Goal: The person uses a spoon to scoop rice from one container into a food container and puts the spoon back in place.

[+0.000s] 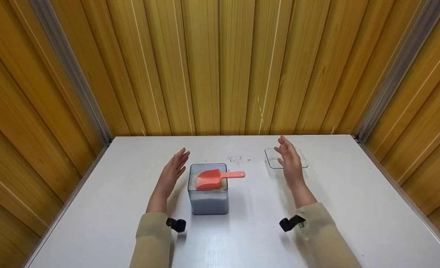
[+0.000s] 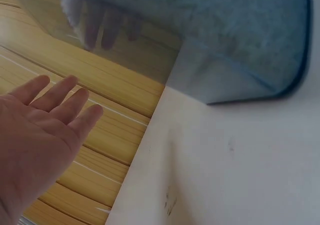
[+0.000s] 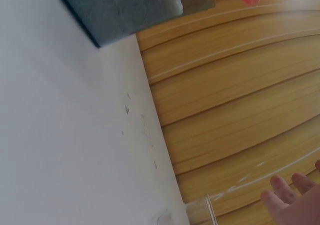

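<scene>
A bluish see-through square canister point(image 1: 209, 204) stands on the white table, filled with a pale, fine-grained material. Across its top lies a coral-pink scoop point(image 1: 209, 180), its handle sticking out over the right rim. To the left of the canister my left hand point(image 1: 170, 175) is held with fingers extended, touching nothing; in the left wrist view the same hand point(image 2: 45, 130) is apart from the canister wall point(image 2: 240, 80). My right hand point(image 1: 291, 163), fingers loosely extended, hovers by a clear, shallow square container point(image 1: 268, 160) and partly hides it. The right wrist view catches only its fingertips point(image 3: 282, 189).
The white table point(image 1: 104, 208) meets yellow wood-patterned panels point(image 1: 201, 74) at the back and sides. Dark scuff marks point(image 1: 236, 159) show on the tabletop between the two containers. Small black cameras point(image 1: 177, 225) sit at both sleeve cuffs.
</scene>
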Motion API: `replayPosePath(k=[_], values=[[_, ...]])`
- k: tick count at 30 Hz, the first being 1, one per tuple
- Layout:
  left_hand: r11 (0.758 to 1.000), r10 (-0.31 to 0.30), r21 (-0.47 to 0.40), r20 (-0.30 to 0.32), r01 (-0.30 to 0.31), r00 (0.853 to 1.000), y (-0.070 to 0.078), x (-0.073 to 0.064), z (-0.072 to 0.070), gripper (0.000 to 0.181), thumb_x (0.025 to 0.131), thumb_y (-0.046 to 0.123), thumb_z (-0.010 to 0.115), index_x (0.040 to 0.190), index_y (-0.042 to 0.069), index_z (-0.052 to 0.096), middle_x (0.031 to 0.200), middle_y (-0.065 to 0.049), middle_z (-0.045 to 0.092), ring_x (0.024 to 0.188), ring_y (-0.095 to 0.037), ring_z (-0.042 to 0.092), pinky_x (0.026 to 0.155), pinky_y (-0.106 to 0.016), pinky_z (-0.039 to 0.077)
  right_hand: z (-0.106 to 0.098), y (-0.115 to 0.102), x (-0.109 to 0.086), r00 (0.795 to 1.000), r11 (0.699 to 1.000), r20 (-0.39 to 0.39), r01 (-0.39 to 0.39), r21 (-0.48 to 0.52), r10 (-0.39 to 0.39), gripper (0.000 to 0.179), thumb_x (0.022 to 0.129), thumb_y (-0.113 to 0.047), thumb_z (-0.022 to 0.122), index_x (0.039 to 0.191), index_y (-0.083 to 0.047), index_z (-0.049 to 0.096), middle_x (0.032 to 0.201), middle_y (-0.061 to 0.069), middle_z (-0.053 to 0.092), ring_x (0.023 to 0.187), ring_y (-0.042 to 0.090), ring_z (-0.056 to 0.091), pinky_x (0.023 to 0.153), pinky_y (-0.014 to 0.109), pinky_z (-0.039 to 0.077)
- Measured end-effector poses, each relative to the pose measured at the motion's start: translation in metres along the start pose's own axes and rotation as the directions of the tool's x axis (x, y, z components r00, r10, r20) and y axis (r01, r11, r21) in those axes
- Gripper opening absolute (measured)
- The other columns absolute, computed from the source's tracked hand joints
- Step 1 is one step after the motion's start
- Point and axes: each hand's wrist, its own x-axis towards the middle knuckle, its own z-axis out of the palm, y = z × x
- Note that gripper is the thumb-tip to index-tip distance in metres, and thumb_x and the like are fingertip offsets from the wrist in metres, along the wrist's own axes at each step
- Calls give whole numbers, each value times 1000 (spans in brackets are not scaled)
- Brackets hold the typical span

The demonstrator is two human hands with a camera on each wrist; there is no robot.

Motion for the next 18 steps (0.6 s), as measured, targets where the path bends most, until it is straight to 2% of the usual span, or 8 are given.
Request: replayPosePath(k=[4,7,10,13,16,18], values=[[999,36,15,49,-37,998,-1,-5,6,54,114,36,30,158,6,38,159,-20,45,152,-36,40,126,-54,29,19,-3,-8,1000,999,26,7,40,-8,53,111,-29,41,159,-8,36,160,15,43,144,41,46,121,65,33],[998,39,47,80,-43,996,-3,-9,8,49,113,32,34,155,9,43,156,-17,51,150,-34,44,125,-54,32,31,-6,-15,999,998,48,7,63,-10,49,110,-24,44,156,-7,40,156,17,47,140,40,52,119,64,37],[998,40,42,123,-45,992,-5,-15,7,48,111,33,43,155,14,44,156,-14,52,151,-33,42,126,-57,29,41,-10,-21,995,997,94,4,78,-11,46,109,-18,48,153,-5,45,154,17,51,136,37,58,117,61,41],[998,56,29,192,-63,980,-8,-19,5,62,104,41,58,157,16,39,160,-13,47,155,-33,36,127,-58,24,49,-13,-26,986,998,166,14,62,-24,44,106,-11,53,149,-3,50,151,18,54,132,34,61,114,53,47],[997,66,16,265,-73,962,-10,-22,3,86,94,47,72,162,13,30,166,-13,36,159,-32,25,130,-55,18,56,-17,-31,969,999,242,38,17,-41,42,103,-7,59,144,0,55,148,19,57,130,35,62,109,35,53],[998,60,9,290,-65,955,-10,-23,2,98,89,44,79,163,11,25,170,-13,30,161,-32,18,131,-53,12,60,-19,-34,957,999,287,53,-5,-49,43,100,-5,63,142,1,57,147,20,58,130,38,62,104,25,55]])
